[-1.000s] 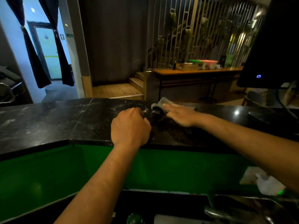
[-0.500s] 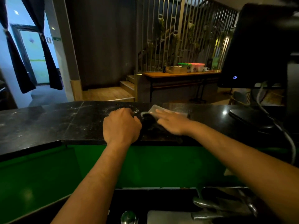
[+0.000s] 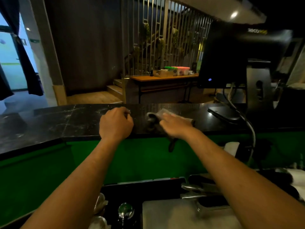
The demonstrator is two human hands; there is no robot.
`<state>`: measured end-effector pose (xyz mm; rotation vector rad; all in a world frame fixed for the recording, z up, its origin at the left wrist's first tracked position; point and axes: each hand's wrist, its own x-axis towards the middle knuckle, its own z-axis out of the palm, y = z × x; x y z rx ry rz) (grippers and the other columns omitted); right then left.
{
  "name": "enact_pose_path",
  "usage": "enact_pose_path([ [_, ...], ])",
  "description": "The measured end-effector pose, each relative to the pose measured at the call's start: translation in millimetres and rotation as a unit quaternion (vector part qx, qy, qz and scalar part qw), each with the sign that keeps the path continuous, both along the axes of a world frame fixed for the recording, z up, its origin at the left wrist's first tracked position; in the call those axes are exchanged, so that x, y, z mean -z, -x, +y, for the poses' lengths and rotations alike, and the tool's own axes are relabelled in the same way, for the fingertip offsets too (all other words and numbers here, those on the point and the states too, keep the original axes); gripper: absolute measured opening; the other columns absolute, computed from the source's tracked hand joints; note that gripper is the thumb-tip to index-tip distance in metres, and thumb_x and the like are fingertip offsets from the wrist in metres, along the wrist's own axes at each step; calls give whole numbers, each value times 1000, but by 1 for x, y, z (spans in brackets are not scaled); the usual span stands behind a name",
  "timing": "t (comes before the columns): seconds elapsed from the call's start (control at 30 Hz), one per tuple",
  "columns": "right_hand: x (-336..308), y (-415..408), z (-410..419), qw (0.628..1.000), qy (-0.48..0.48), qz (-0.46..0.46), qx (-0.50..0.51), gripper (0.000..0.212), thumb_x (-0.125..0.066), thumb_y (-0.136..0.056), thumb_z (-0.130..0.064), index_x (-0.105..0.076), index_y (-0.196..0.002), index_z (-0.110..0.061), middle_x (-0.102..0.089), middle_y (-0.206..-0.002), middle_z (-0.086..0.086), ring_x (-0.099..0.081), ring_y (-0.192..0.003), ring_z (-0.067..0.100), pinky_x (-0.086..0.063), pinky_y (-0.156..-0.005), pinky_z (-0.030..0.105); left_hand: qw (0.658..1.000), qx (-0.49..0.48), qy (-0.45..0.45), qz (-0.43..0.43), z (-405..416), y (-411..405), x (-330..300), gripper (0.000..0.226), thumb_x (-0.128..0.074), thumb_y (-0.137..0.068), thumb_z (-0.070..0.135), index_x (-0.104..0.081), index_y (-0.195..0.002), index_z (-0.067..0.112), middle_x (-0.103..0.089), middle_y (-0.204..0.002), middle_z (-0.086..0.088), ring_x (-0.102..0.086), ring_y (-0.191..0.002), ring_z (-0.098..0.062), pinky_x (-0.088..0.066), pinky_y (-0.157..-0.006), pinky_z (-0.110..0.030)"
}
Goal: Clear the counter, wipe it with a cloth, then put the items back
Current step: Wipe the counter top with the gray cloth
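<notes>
A black marble counter [image 3: 49, 123] with pale smears runs across the middle of the view. My right hand [image 3: 176, 125] lies flat with straight fingers on a grey cloth [image 3: 155, 115] and presses it onto the counter; a dark corner of the cloth hangs over the near edge. My left hand [image 3: 115, 125] rests on the counter just left of the cloth with its fingers curled under, and I see nothing in it. The two hands are a short gap apart.
A black monitor [image 3: 231, 57] on a stand rises at the counter's right end, with a dark flat device [image 3: 222, 113] and a cable beside it. Below the green front panel [image 3: 41, 176] lie metal utensils and a sink area. A wooden table [image 3: 165, 78] with boxes stands beyond.
My right hand and the cloth have slid to the right, away from my left hand, opening a gap between them. A corner of the cloth now hangs over the counter edge.
</notes>
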<state>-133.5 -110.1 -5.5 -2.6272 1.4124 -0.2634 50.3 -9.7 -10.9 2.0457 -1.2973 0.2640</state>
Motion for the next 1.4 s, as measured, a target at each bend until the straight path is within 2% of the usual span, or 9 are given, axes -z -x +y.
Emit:
enact_pose_path([
  [0.13,-2,-10,-9,996,19,3,92,52,-25,-94,-44,-57,-127,-19,-53,-135,6,-52,-117,31,-41,-101,46,1000,3,-4,13,20,-13,-2,24,-55,-92,29,-72,-110,27,-71,-107,0,-64,-99,-25,-52,-88,-43],
  [0.3,9,-16,27,990,21,-14,-136,50,-31,-105,-31,-26,-154,-28,-20,-163,-7,-18,-149,16,-14,-120,36,994,-77,-4,80,43,-60,-8,25,-51,-89,31,-71,-104,33,-71,-103,2,-65,-93,-24,-55,-87,-45],
  [0.43,10,-33,34,948,-46,-59,-309,53,-39,-101,-16,-35,-147,-43,-23,-159,-18,-12,-149,7,-9,-123,38,989,-121,-43,67,46,-82,-2,20,-53,-92,31,-70,-102,33,-70,-105,1,-64,-92,-22,-55,-85,-42],
  [0.57,4,-87,14,924,-72,-30,-376,52,-41,-101,-12,-37,-147,-36,-25,-159,-14,-13,-148,6,-6,-120,25,988,-141,-54,25,37,-87,5,21,-51,-95,35,-71,-100,32,-68,-97,3,-59,-84,-19,-47,-71,-35],
  [0.67,-2,-132,-28,938,-90,-24,-333,48,-36,-104,-12,-34,-151,-21,-25,-160,-3,-19,-148,12,-12,-119,24,991,-130,-43,-2,38,-91,7,23,-51,-94,35,-72,-104,34,-70,-104,1,-62,-94,-24,-45,-74,-36],
  [0.83,-6,-194,-130,993,-55,36,-99,55,-26,-99,-43,-43,-146,-20,-41,-152,11,-44,-132,33,-31,-111,46,990,-135,-42,-1,34,-96,11,24,-51,-95,45,-70,-105,36,-68,-102,4,-62,-93,-21,-44,-73,-37],
  [0.93,-1,-206,-158,996,-57,65,-14,70,-19,-90,-56,-41,-147,-23,-42,-151,13,-42,-132,38,-24,-112,60,990,-136,-47,2,34,-97,10,25,-51,-95,46,-70,-105,35,-69,-102,4,-62,-93,-21,-43,-73,-36],
  [1.23,9,-163,-58,951,-58,-6,-304,53,-38,-104,-32,-27,-155,-23,-20,-162,-3,-18,-149,15,-14,-121,33,988,-137,-72,6,39,-89,3,27,-50,-98,46,-70,-112,35,-68,-105,1,-61,-94,-22,-45,-74,-37],
  [1.4,-8,-153,-130,996,-51,35,69,54,-31,-97,-47,-50,-137,-17,-51,-140,13,-49,-125,35,-34,-108,50,986,-153,-58,19,38,-86,4,25,-52,-95,46,-71,-106,35,-69,-104,1,-63,-95,-24,-46,-75,-37],
])
